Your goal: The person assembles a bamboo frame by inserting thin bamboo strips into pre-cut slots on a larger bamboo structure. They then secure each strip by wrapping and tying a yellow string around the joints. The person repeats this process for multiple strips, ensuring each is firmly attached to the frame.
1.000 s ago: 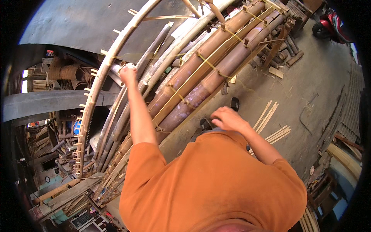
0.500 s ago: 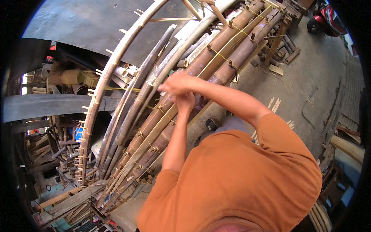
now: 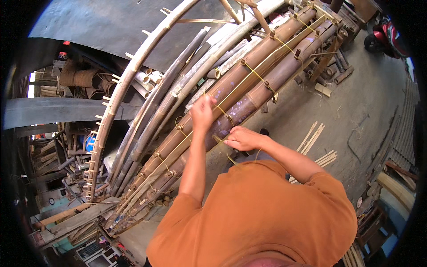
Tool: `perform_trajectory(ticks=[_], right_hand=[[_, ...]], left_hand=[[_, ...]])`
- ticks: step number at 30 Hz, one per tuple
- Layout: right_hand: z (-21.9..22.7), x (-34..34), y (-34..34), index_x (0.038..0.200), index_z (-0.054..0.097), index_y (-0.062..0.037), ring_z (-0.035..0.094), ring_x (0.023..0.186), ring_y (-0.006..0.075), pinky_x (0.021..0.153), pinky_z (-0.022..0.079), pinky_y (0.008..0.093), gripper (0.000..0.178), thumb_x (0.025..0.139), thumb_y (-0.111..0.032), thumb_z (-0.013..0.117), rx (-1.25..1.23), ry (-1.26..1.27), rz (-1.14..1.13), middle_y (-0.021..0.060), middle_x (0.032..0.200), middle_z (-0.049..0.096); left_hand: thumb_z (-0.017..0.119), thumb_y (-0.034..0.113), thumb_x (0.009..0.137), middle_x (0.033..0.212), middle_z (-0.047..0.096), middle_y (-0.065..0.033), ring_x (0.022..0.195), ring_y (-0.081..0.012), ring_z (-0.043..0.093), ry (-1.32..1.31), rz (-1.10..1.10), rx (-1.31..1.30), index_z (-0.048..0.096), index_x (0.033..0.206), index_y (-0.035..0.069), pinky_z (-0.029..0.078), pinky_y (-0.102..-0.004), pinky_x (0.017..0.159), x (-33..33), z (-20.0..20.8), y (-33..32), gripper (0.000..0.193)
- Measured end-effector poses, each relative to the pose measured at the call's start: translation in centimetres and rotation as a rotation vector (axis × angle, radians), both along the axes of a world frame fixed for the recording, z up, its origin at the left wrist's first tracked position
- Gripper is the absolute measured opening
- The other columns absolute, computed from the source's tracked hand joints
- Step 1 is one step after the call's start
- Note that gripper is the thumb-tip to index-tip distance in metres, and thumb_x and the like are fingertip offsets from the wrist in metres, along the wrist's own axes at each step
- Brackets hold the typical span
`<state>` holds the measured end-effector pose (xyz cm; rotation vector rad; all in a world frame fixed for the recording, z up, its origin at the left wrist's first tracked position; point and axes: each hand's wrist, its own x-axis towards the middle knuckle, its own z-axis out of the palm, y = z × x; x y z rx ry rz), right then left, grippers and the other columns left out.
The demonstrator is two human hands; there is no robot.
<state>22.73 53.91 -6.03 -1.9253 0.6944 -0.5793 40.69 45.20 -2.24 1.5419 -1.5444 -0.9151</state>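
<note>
The left hand (image 3: 203, 115) is positioned over the upper pole of the lashed bamboo frame (image 3: 247, 103), its fingers bent, and from where I stand I cannot tell whether they grip anything. The right hand (image 3: 244, 139), set apart from the left at the frame's near edge, is pinched on a thin yellow-green strip (image 3: 217, 139). A curved, pegged pole (image 3: 119, 89) stands left of the frame; pale split sticks (image 3: 313, 139) lie on the floor to its right.

two thick brown bamboo poles (image 3: 255, 96) (purple-flecked), parallel, diagonal, thin yellow strips (image 3: 255, 72) across them
</note>
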Motion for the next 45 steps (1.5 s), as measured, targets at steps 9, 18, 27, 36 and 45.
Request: perform_trajectory(ticks=[9, 18, 27, 36, 45], right_hand=[[0.7, 3.0, 3.3, 0.084, 0.067, -0.0064, 0.064, 0.085, 0.0317, 0.097, 0.042, 0.0424, 0.018, 0.081, -0.024, 0.064, -0.433, 0.547, -0.068, 0.0122, 0.082, 0.068], [1.0, 16.6, 10.5, 0.107, 0.062, -0.016, 0.055, 0.081, 0.0102, 0.076, 0.046, 0.0266, 0.023, 0.098, -0.035, 0.052, 1.434, -0.758, -0.713, -0.0028, 0.092, 0.06], [12.2, 27.8, 0.9, 0.079, 0.063, -0.003, 0.062, 0.083, 0.042, 0.074, 0.045, 0.0526, 0.05, 0.095, -0.044, 0.04, 0.032, 0.039, 0.049, 0.0274, 0.089, 0.062], [11.8, 22.4, -5.2, 0.071, 0.058, 0.0023, 0.051, 0.062, 0.0174, 0.064, 0.045, 0.035, 0.047, 0.097, -0.036, 0.05, 0.429, -0.221, -0.148, 0.0091, 0.065, 0.06], [0.1, 15.9, 9.2, 0.059, 0.055, -0.0004, 0.055, 0.06, 0.0405, 0.076, 0.048, 0.0465, 0.044, 0.094, -0.027, 0.052, 0.176, 0.055, -0.056, 0.0197, 0.056, 0.053]], left_hand=[[0.051, 0.029, 0.095, 0.092, 0.066, -0.0256, 0.091, -0.0425, 0.063, -0.466, -0.017, -0.023, 0.066, 0.101, 0.001, 0.048, -0.0498, 0.08, 5.3, -6.3, -10.6, 0.033], [0.052, 0.024, 0.093, 0.094, 0.066, -0.0263, 0.094, -0.0429, 0.064, -0.519, -0.22, 0.135, 0.064, 0.096, 0.001, 0.049, -0.0508, 0.081, 18.8, -1.7, 7.1, 0.027], [0.056, 0.029, 0.094, 0.09, 0.062, -0.0162, 0.092, -0.0373, 0.058, -0.499, -0.035, -0.18, 0.063, 0.107, 0.004, 0.039, -0.0487, 0.091, 17.4, -6.2, 11.9, 0.029], [0.045, 0.033, 0.1, 0.097, 0.069, -0.0185, 0.093, -0.0393, 0.065, -0.479, -0.007, 0.109, 0.068, 0.108, 0.012, 0.036, -0.0515, 0.085, 16.7, -1.7, 12.2, 0.032], [0.052, 0.016, 0.098, 0.079, 0.068, -0.0088, 0.075, -0.0141, 0.063, -0.034, -0.07, -0.176, 0.069, 0.097, 0.0, 0.048, -0.0282, 0.07, 16.2, -0.3, 7.1, 0.023]])
